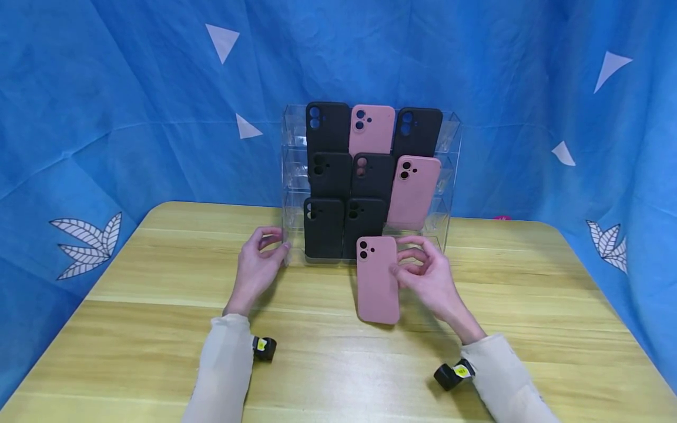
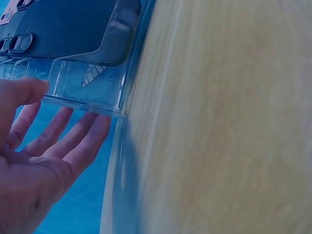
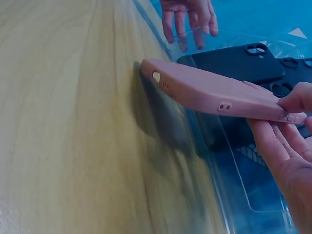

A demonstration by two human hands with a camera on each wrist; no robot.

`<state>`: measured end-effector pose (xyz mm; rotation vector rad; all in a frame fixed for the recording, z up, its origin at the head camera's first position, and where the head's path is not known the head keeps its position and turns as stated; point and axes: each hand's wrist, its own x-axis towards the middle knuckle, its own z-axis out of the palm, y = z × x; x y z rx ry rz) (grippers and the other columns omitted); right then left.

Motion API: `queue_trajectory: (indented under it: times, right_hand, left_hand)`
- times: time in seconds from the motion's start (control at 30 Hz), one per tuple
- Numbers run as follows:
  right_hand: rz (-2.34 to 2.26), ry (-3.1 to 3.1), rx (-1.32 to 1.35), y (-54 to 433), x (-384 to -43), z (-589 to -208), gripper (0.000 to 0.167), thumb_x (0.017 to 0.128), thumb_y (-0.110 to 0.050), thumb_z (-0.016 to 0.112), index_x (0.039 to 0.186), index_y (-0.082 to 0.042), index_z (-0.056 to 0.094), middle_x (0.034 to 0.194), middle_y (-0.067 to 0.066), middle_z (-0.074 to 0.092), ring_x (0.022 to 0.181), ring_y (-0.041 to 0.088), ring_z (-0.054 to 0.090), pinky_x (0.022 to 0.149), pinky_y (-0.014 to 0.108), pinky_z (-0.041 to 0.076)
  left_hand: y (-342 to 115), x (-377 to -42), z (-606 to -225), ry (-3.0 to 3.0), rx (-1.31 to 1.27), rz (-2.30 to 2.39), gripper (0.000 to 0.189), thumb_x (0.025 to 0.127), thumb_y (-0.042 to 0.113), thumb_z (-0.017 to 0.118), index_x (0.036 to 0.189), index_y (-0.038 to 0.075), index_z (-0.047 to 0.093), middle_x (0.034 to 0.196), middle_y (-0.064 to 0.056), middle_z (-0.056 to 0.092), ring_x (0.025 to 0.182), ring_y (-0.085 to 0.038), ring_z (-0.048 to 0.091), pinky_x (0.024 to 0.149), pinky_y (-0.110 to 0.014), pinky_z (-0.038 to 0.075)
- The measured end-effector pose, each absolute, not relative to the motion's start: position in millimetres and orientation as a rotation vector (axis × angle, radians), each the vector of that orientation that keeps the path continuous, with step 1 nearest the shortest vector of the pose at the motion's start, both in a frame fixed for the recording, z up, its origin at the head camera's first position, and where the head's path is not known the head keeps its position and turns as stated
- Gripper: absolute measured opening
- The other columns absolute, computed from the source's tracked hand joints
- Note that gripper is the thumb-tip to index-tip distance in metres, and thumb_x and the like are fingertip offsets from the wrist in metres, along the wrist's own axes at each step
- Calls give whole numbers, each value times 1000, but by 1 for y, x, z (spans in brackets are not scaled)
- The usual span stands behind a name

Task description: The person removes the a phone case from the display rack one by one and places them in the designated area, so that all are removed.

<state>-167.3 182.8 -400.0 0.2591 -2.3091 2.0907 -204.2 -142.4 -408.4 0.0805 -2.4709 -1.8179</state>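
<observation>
My right hand [image 1: 425, 276] pinches a pink phone case [image 1: 377, 282] by its right edge, thumb on the back face. The case hangs tilted in front of a clear tiered rack [image 1: 447, 176], camera holes at the top, its lower end above the table. In the right wrist view, the pink case [image 3: 209, 90] shows its side and bottom cutouts. At the rack's lower left corner, my left hand [image 1: 257, 264] touches the side wall with fairly straight fingers; in the left wrist view its thumb [image 2: 34, 89] lies by the front edge.
Several black cases, such as one at lower left [image 1: 324, 229], stand in the rack with a pink case in the top row [image 1: 372, 132] and another at middle right [image 1: 414, 194]. A blue cloth [image 1: 158, 88] hangs behind the wooden table [image 1: 328, 376].
</observation>
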Motion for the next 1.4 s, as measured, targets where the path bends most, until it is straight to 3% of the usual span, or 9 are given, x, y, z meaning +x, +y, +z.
queue_trajectory:
  times: [0.17,0.43,0.6,0.97,1.2,1.4]
  right_hand:
    - [2089,-2354,284,178,-166,-403,51,90,9,67,137,-4,50,103,0,67,79,9,73,66,31,65]
    - [1846,-2479,401,176,-166,-405,47,89,7,70,133,-5,57,115,23,64,83,17,72,66,29,64]
    - [1686,-2547,480,174,-165,-406,43,89,4,73,129,-5,62,112,22,70,84,23,73,63,27,63]
    - [1769,-2632,445,168,-163,-410,45,89,-1,75,132,-5,62,116,24,68,85,27,75,57,40,65]
    - [1838,-2711,329,161,-164,-413,46,89,-3,76,133,-9,61,120,19,66,88,21,72,61,39,66]
    - [1784,-2739,390,153,-164,-416,44,89,-2,76,130,-8,63,115,19,68,85,21,71,58,35,65]
  left_hand:
    - [-143,-205,-409,-2474,78,-1816,36,98,17,67,132,10,56,143,-13,61,124,-37,66,100,-48,59]
    - [-143,-206,-410,-2487,93,-1809,36,98,19,66,132,12,56,142,-14,61,123,-38,66,100,-48,59]
    - [-144,-206,-410,-2486,89,-1805,35,99,19,66,132,12,56,142,-14,61,123,-38,66,100,-48,59]
    - [-145,-206,-410,-2490,74,-1788,35,98,20,66,131,12,57,142,-14,62,125,-38,65,104,-50,57]
    - [-144,-206,-410,-2495,78,-1808,35,99,19,66,132,12,56,141,-14,61,121,-38,67,94,-44,62]
    - [-145,-205,-410,-2476,79,-1847,35,99,17,66,132,11,55,141,-15,61,116,-38,69,88,-41,64]
